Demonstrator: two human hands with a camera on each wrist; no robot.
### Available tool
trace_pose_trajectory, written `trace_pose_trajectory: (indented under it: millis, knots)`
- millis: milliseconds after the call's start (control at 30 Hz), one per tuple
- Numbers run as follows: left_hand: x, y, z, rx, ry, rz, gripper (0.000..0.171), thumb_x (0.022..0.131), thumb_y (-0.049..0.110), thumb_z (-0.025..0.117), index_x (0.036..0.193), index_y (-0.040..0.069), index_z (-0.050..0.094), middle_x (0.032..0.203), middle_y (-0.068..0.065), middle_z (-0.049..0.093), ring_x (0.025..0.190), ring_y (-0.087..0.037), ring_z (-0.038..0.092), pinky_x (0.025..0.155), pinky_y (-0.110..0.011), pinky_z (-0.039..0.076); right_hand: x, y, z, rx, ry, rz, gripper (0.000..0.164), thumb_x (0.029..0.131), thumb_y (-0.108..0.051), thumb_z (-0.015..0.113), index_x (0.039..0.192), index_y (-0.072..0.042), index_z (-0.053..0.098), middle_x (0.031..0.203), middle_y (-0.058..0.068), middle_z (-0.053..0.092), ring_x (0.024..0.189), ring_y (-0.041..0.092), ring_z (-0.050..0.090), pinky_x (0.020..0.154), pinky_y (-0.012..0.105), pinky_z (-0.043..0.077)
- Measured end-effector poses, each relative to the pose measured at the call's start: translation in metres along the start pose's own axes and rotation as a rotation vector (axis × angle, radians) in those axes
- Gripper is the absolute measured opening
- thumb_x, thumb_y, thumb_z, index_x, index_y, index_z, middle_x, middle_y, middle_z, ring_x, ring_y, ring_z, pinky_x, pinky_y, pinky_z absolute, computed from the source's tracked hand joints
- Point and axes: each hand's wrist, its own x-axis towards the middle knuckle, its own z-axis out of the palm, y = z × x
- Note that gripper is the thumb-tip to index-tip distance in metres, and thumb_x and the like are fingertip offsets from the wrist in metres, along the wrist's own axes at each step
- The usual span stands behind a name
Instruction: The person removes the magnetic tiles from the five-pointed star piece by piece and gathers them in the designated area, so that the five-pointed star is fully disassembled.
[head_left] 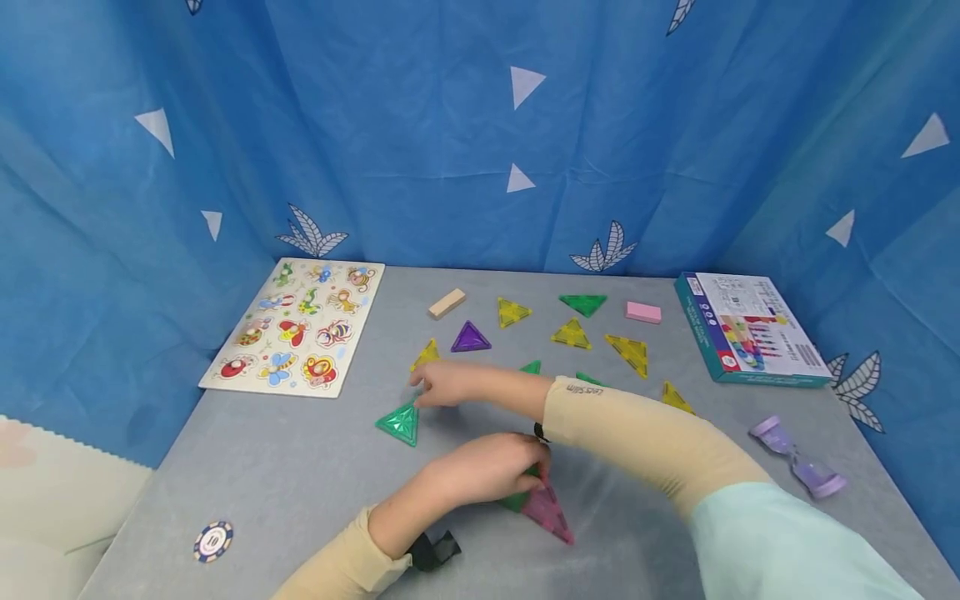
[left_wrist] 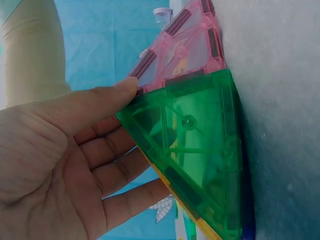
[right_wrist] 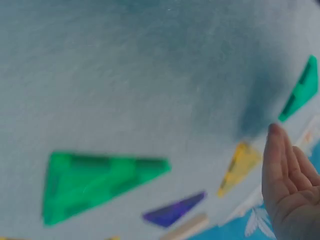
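Observation:
In the head view my left hand grips a standing shape of triangular magnetic tiles near the table's front. A green tile and a pink tile section show, with a yellow edge behind the green. The thumb lies along the green-pink seam; the other fingers are partly behind the shape. My right hand reaches leftward across, with nothing visible in it. Its fingertips are between a yellow triangular tile and a green triangular tile. In the right wrist view its fingers look fairly straight.
Farther back lie a purple tile, several yellow and green tiles, a wooden block and a pink block. A peg puzzle board is left; a box and purple hourglass are right. A poker chip lies front left.

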Motion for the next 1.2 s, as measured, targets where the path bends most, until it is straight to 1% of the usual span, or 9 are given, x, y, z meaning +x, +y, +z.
trace_pose_trajectory:
  millis: [100,367,500,600,700,800,933,1067,1200]
  knots:
    - [0.000,-0.004,-0.002,-0.048,-0.018,-0.026,0.005,0.089,0.027,0.065,0.089,0.023,0.064,0.086,0.017,0.058,0.075,0.005,0.051,0.069,-0.012,0.041,-0.023,0.006,-0.010,-0.037,0.077,-0.034,0.040,0.092,-0.022,0.060,0.128,-0.005,0.054,0.105,0.005,0.065,0.084,0.010,0.060,0.068,0.023,0.048]
    - [-0.004,-0.020,-0.007,-0.157,-0.059,-0.033,0.010,0.087,0.023,0.068,0.095,0.021,0.064,0.090,0.015,0.059,0.076,0.001,0.051,0.068,-0.013,0.041,-0.109,0.056,-0.011,0.082,0.222,-0.095,0.023,0.093,-0.012,0.057,0.114,-0.004,0.060,0.098,0.006,0.065,0.086,0.016,0.061,0.072,0.026,0.050]
    - [-0.006,-0.023,-0.011,-0.176,-0.055,-0.061,0.012,0.086,0.023,0.069,0.097,0.020,0.064,0.090,0.014,0.058,0.077,-0.002,0.051,0.067,-0.014,0.041,-0.148,0.084,0.006,0.151,0.192,-0.115,0.015,0.093,-0.007,0.053,0.105,-0.003,0.062,0.097,0.008,0.066,0.083,0.012,0.060,0.070,0.025,0.049]
    - [-0.007,-0.025,-0.013,-0.166,-0.047,-0.091,0.013,0.086,0.025,0.069,0.097,0.020,0.064,0.086,0.014,0.057,0.073,-0.003,0.049,0.064,-0.016,0.041,-0.167,0.095,0.021,0.224,0.134,-0.119,0.015,0.095,-0.014,0.053,0.102,-0.007,0.064,0.097,0.006,0.066,0.084,0.011,0.059,0.071,0.027,0.049]
    - [-0.008,-0.028,-0.013,-0.151,-0.032,-0.121,0.012,0.085,0.026,0.069,0.095,0.020,0.064,0.082,0.016,0.055,0.070,-0.002,0.048,0.063,-0.017,0.041,-0.175,0.096,0.034,0.279,0.099,-0.100,0.017,0.093,-0.025,0.059,0.103,-0.013,0.064,0.095,0.000,0.065,0.085,0.010,0.060,0.071,0.027,0.050]
    - [-0.008,-0.032,-0.012,-0.154,-0.025,-0.144,0.012,0.085,0.027,0.070,0.093,0.021,0.064,0.080,0.016,0.054,0.069,-0.003,0.047,0.063,-0.018,0.041,-0.175,0.092,0.044,0.291,0.103,-0.059,0.018,0.088,-0.025,0.066,0.101,-0.014,0.064,0.089,-0.005,0.064,0.081,0.010,0.060,0.067,0.026,0.051]
    - [-0.009,-0.043,-0.011,-0.257,-0.030,-0.128,0.011,0.084,0.028,0.071,0.087,0.022,0.063,0.077,0.015,0.055,0.067,-0.003,0.047,0.062,-0.019,0.042,-0.171,0.091,0.052,0.246,0.125,-0.028,0.009,0.086,-0.015,0.067,0.094,-0.013,0.064,0.079,-0.007,0.061,0.071,0.007,0.058,0.061,0.024,0.049]
    - [-0.012,-0.054,-0.012,-0.387,-0.058,-0.106,0.013,0.082,0.028,0.072,0.081,0.021,0.061,0.072,0.012,0.054,0.063,-0.003,0.046,0.059,-0.020,0.041,-0.169,0.095,0.056,0.223,0.135,-0.028,0.004,0.087,-0.014,0.067,0.088,-0.012,0.064,0.075,-0.008,0.060,0.066,0.005,0.055,0.059,0.023,0.048]
    - [-0.014,-0.059,-0.012,-0.431,-0.094,-0.099,0.015,0.083,0.027,0.072,0.079,0.020,0.059,0.067,0.011,0.049,0.058,-0.003,0.042,0.056,-0.019,0.038,-0.170,0.099,0.059,0.240,0.138,-0.028,0.005,0.088,-0.017,0.066,0.088,-0.013,0.065,0.076,-0.008,0.061,0.068,0.005,0.056,0.061,0.024,0.048]
